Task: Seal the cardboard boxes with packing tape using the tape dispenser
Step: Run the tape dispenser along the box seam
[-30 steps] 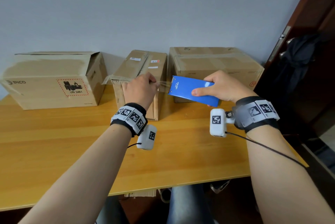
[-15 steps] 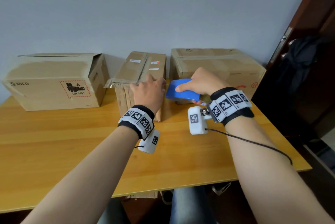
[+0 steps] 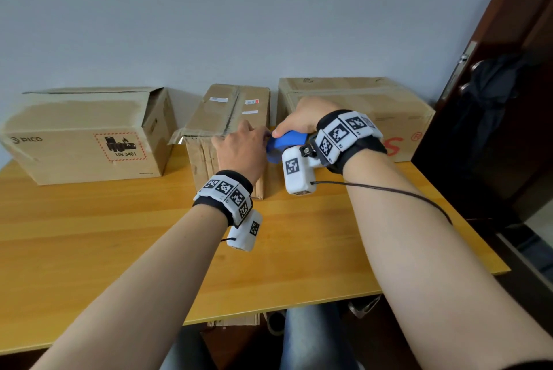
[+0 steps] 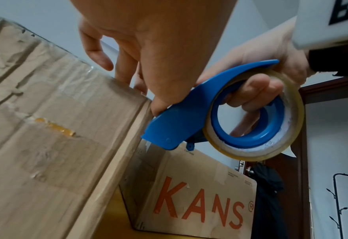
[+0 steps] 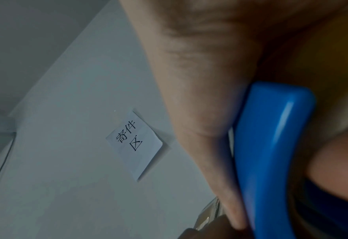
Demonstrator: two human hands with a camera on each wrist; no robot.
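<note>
Three cardboard boxes stand along the wall. My left hand (image 3: 242,145) lies on the near top edge of the narrow middle box (image 3: 230,109). In the left wrist view its fingers (image 4: 105,61) reach over the top of the middle box (image 4: 52,129) and the thumb presses at the corner. My right hand (image 3: 302,118) grips the blue tape dispenser (image 3: 285,142), with fingers (image 4: 254,90) through the hub of the clear tape roll (image 4: 291,129). The nose of the dispenser (image 4: 177,119) points down beside that corner, next to my left thumb. The tape strip itself is hidden.
An open-flapped box (image 3: 83,136) marked PICO sits at the left. The KANS box (image 3: 359,100) stands right of the dispenser, close behind my right hand. The wooden table (image 3: 119,235) stretches bare toward me. A dark door (image 3: 493,100) is at the right, a paper note (image 5: 134,143) on the wall.
My right hand has swung the dispenser left and nose-down to the middle box's near right corner. The stretch of tape once visible between my hands no longer shows. My left hand stayed on the box edge.
</note>
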